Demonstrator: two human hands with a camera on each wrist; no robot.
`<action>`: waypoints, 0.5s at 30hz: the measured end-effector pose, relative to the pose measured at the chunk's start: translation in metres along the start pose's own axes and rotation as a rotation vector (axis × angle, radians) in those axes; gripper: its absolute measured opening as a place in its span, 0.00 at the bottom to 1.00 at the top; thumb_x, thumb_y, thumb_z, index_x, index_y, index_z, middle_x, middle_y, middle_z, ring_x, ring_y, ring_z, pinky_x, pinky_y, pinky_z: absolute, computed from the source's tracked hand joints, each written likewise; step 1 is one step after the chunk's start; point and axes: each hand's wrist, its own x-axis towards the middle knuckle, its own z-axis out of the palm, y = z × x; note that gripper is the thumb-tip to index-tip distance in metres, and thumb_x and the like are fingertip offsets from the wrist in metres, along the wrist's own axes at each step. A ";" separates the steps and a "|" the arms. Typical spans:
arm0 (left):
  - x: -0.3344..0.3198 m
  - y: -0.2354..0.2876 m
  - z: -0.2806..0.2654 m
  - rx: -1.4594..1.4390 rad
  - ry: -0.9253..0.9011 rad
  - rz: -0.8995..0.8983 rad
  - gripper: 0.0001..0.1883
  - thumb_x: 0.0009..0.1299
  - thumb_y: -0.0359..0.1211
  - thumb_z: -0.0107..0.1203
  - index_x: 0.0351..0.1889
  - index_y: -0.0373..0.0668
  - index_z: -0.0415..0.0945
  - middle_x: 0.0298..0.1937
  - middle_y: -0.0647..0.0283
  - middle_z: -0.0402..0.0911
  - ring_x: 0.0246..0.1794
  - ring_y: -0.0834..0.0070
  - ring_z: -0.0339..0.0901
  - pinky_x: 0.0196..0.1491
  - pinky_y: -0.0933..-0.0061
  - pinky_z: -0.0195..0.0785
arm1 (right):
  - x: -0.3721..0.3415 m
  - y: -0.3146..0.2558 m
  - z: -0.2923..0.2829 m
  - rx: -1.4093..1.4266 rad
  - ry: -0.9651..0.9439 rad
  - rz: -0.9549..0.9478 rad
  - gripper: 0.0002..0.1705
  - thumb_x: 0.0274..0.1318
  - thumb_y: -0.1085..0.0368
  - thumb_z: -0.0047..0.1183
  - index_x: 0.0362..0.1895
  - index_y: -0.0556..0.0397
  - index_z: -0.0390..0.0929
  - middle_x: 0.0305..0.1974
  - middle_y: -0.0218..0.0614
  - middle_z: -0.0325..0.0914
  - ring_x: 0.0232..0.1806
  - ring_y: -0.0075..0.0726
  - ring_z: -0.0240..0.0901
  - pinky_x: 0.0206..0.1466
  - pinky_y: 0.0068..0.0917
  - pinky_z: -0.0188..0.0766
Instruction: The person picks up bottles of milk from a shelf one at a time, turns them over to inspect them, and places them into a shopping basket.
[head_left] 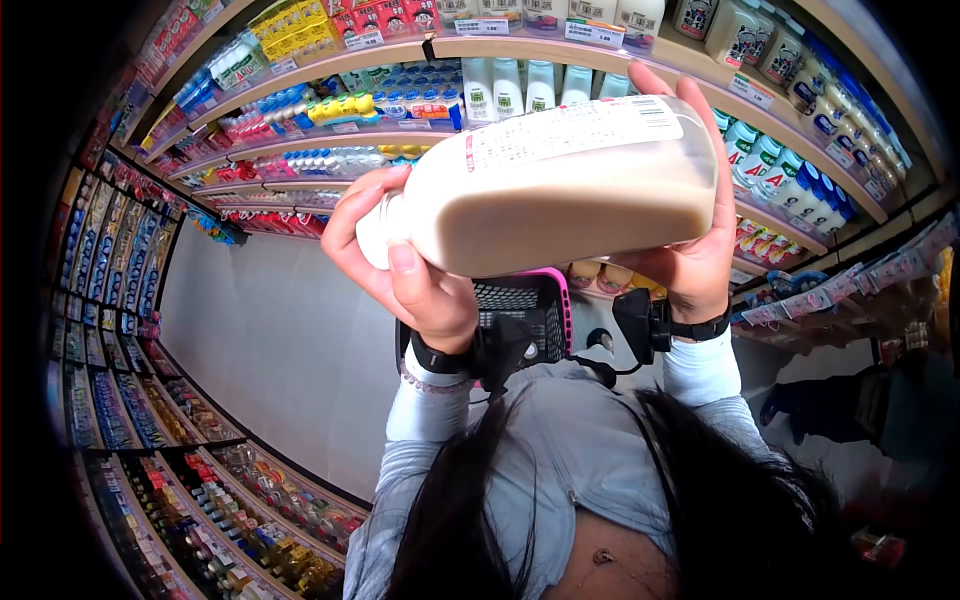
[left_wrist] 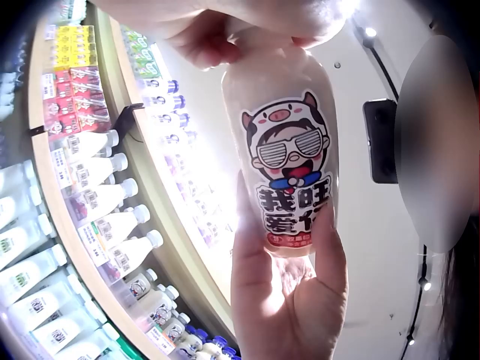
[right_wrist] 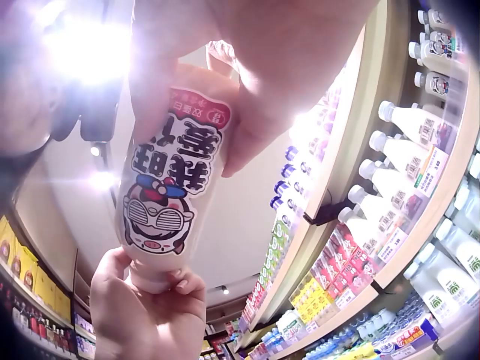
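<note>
A large plastic bottle of beige milk drink (head_left: 575,195) lies on its side in the air before the person's chest. My left hand (head_left: 420,275) grips its white cap and neck, with the thumb on the near side. Around the base my right hand (head_left: 705,215) holds it, fingers along the far side and palm against the bottom. A white label with small print and a barcode (head_left: 655,120) faces up toward the head. On the underside, the left wrist view shows a cartoon face in striped glasses (left_wrist: 291,142) above large black characters.
Curved store shelves (head_left: 410,50) with bottles and drink packs stand ahead. White bottles (head_left: 540,85) fill the shelf just behind the bottle. A dark shopping basket (head_left: 550,310) with a pink rim is below the hands. Snack shelves (head_left: 110,250) line the left; another person's dark sleeve (head_left: 820,405) is at right.
</note>
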 end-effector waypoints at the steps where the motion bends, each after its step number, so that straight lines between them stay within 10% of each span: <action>1: 0.000 -0.003 -0.003 0.010 -0.022 0.007 0.21 0.66 0.39 0.37 0.52 0.35 0.54 0.49 0.50 0.66 0.50 0.62 0.68 0.54 0.60 0.61 | 0.000 0.000 0.000 -0.003 -0.012 -0.013 0.60 0.32 0.71 0.67 0.69 0.55 0.41 0.68 0.49 0.42 0.67 0.40 0.49 0.65 0.34 0.52; 6: -0.002 -0.004 0.000 -0.063 -0.013 -0.062 0.21 0.66 0.38 0.38 0.51 0.32 0.57 0.50 0.50 0.65 0.50 0.63 0.68 0.54 0.62 0.61 | 0.001 -0.005 0.014 -0.087 0.127 0.006 0.68 0.22 0.55 0.75 0.68 0.55 0.43 0.66 0.55 0.47 0.64 0.46 0.56 0.62 0.39 0.60; 15: -0.014 -0.018 0.005 -0.069 -0.035 -0.292 0.21 0.67 0.38 0.34 0.54 0.36 0.56 0.50 0.51 0.67 0.50 0.63 0.67 0.54 0.66 0.59 | 0.000 -0.012 0.014 -0.136 0.075 0.015 0.66 0.21 0.63 0.74 0.68 0.56 0.44 0.66 0.54 0.47 0.65 0.44 0.53 0.64 0.35 0.57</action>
